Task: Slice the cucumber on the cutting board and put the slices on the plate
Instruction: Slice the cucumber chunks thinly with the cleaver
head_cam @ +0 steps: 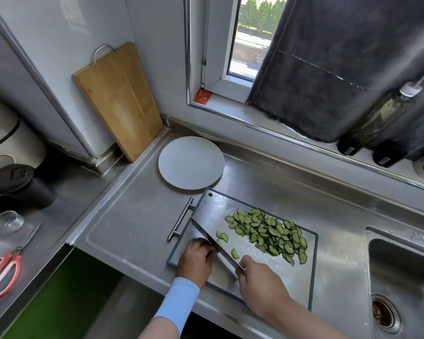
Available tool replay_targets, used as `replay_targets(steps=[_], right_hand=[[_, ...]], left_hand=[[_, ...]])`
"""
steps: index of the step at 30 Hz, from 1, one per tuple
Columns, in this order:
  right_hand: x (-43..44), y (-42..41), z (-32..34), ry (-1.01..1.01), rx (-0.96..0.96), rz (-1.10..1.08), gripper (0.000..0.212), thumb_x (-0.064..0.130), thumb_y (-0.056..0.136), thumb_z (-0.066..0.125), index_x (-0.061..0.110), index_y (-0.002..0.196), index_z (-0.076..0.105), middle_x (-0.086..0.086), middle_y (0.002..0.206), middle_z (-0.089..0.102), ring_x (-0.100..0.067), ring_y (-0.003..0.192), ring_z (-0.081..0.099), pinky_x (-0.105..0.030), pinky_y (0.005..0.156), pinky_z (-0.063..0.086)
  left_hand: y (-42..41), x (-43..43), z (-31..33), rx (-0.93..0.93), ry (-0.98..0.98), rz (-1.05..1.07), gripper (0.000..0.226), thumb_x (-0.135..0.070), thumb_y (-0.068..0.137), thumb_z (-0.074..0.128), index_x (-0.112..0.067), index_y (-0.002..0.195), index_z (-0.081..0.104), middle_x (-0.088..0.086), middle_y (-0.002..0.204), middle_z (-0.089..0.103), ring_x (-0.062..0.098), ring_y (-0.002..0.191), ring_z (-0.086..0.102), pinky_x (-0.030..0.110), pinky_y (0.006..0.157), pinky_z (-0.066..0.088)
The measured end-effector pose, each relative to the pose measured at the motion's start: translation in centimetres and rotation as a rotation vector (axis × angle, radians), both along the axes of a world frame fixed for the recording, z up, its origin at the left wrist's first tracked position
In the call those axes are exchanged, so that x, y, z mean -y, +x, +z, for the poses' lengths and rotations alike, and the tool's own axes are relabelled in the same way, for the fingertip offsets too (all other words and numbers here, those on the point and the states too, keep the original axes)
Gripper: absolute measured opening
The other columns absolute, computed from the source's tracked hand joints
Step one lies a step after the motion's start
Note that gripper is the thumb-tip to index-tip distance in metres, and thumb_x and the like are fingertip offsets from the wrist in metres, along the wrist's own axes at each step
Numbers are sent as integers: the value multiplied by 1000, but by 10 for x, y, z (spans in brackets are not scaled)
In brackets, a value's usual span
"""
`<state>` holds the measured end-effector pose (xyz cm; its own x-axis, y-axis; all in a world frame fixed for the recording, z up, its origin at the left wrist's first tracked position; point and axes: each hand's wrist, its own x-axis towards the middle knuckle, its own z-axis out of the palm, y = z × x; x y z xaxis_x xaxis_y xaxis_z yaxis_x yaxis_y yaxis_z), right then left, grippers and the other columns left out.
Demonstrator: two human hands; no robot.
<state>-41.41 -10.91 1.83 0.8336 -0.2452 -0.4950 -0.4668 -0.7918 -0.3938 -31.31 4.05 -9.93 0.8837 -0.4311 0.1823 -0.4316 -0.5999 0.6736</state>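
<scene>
Cucumber slices [272, 233] lie heaped on the right half of the board [216, 206], a few strays nearer the knife [213, 241]. The right hand [257, 282] grips the knife's handle, blade angled across the board's left side. The left hand [196, 258] rests curled against the blade's left face; whether it holds anything cannot be told. A white plate [191, 162] sits just beyond the board's far left corner on the steel counter [132, 228], the sink [402, 277] to the right.
</scene>
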Motion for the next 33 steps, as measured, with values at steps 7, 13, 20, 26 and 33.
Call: replay_targets(steps=[7,13,20,26,33], right_hand=[[1,-2,0,-5,-25,5,13,32,102,36,23,98,45,1,86,61,-23,78,54,-37,68,43],[-5,18,-6,11,-61,19,4,24,98,38,22,96,41,3,80,51,-24,77,50,-35,61,37],[-7,31,-8,9,-62,21,7,25,99,38,20,94,40,2,83,51,-25,77,48,-34,57,32],[-7,21,-7,7,-20,32,8,25,97,37,22,91,40,5,77,50,-23,72,48,-30,53,31],[0,0,-2,-3,-4,18,14,33,102,37,23,104,48,2,85,61,-23,77,56,-35,62,40]], left_hand=[[0,0,3,11,-8,1,14,-9,71,80,-18,80,74,-3,85,66,15,79,59,20,72,50],[-3,0,-1,8,-6,20,16,-8,70,82,-18,79,73,-2,79,64,17,75,59,29,63,53],[-5,1,-2,-18,-5,47,17,-7,69,83,-17,79,72,-2,80,62,16,76,58,29,62,51],[-6,2,6,-11,-31,56,21,-6,66,85,-18,78,73,-2,81,63,18,77,59,23,66,50],[-5,0,4,-21,-33,66,24,-4,64,86,-20,77,74,-3,83,64,12,82,57,15,76,44]])
